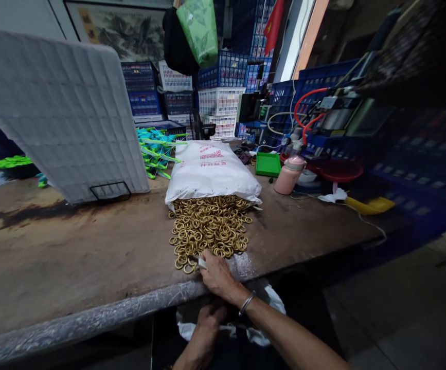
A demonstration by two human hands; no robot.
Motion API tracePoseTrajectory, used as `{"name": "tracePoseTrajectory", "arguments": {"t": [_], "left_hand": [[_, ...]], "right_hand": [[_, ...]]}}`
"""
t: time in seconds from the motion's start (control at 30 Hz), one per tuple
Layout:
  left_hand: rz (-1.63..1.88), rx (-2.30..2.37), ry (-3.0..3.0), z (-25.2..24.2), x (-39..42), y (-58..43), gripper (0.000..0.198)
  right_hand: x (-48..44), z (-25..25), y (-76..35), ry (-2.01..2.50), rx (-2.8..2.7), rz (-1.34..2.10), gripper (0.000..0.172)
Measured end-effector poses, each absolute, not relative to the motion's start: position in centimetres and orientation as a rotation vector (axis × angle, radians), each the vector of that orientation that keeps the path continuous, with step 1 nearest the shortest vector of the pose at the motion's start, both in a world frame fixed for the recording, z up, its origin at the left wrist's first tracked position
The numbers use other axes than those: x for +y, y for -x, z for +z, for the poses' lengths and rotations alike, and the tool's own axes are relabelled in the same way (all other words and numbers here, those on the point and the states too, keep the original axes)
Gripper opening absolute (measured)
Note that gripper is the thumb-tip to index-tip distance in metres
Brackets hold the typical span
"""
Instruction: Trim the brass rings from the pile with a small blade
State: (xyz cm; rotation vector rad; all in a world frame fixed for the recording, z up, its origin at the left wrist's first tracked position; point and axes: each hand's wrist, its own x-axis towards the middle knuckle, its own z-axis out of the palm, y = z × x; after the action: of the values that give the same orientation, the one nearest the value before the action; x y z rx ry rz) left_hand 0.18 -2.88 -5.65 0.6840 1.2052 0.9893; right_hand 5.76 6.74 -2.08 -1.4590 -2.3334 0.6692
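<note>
A heap of brass-coloured rings (207,226) spills from the mouth of a white sack (211,169) with red print, lying on the table. My right hand (218,275), a metal bangle at its wrist, reaches to the near edge of the heap. Its fingers are closed, with a small whitish piece (202,263) at the thumb and forefinger; what that piece is I cannot make out. Below the table edge, my left hand (208,322) is curled beside the right forearm, its fingertips in shadow. Around it shows a white plastic bag (274,299) at my lap.
A tall pale padded panel (60,118) stands on the worn table (91,257) at left. Green and teal plastic parts (155,149) lie behind it. To the right are a green tray (268,164), a pink bottle (289,176) and a yellow scoop (371,204). Stacked crates (223,105) fill the back.
</note>
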Motion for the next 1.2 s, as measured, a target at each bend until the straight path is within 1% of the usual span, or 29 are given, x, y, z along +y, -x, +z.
{"name": "tracePoseTrajectory", "arguments": {"t": [0.03, 0.07, 0.17, 0.27, 0.33, 0.4, 0.5, 0.6, 0.7, 0.8, 0.9, 1.03, 1.13, 1.2], "left_hand": [[0.993, 1.218, -0.677, -5.1, -3.2, -0.2, 0.030], [1.005, 1.238, -0.668, -4.6, -3.6, -0.1, 0.034], [1.145, 1.340, -0.645, -3.2, -4.3, 0.1, 0.042], [1.358, 1.454, -0.604, -2.2, -4.1, 0.3, 0.048], [1.447, 1.445, -0.603, -1.8, -3.7, 0.3, 0.050], [1.493, 1.397, -0.632, -1.4, -3.4, 0.2, 0.045], [1.504, 1.357, -0.689, -1.0, -3.2, 0.1, 0.030], [1.546, 1.380, -0.821, -0.8, -3.4, 0.3, 0.021], [1.555, 1.480, -1.084, -0.9, -3.5, 0.6, 0.015], [1.540, 1.558, -1.210, -0.6, -3.4, 0.7, 0.014], [1.464, 1.506, -1.085, 0.0, -3.3, 0.2, 0.018], [1.282, 1.314, -0.843, 0.8, -3.3, -0.5, 0.030], [1.272, 1.218, -0.759, 0.8, -3.2, -0.8, 0.033], [1.285, 1.201, -0.713, 0.6, -3.0, -0.9, 0.032]], "right_hand": [[7.0, -1.9, -6.0, 1.461, -2.255, 0.739, 0.007], [7.1, -1.8, -6.3, 1.450, -2.171, 0.807, 0.006], [6.8, -1.4, -7.3, 1.320, -1.969, 0.975, 0.012], [5.5, -0.9, -8.3, 1.212, -1.876, 1.121, 0.010], [4.4, -0.4, -8.7, 1.187, -1.844, 1.191, 0.008], [3.6, 0.2, -9.0, 1.164, -1.839, 1.216, 0.007], [2.8, 1.2, -9.3, 1.132, -1.853, 1.255, 0.009], [2.7, 1.8, -9.8, 1.120, -1.882, 1.280, 0.011], [2.8, 2.1, -10.2, 1.128, -1.937, 1.225, 0.015], [2.9, 1.9, -10.5, 1.138, -1.954, 1.227, 0.020], [3.0, 1.8, -10.7, 1.159, -1.922, 1.270, 0.021], [3.2, 1.6, -11.2, 1.173, -1.907, 1.308, 0.020], [3.6, 1.3, -11.6, 1.141, -1.883, 1.353, 0.022], [4.1, 0.9, -12.0, 1.158, -1.877, 1.322, 0.024]]}}
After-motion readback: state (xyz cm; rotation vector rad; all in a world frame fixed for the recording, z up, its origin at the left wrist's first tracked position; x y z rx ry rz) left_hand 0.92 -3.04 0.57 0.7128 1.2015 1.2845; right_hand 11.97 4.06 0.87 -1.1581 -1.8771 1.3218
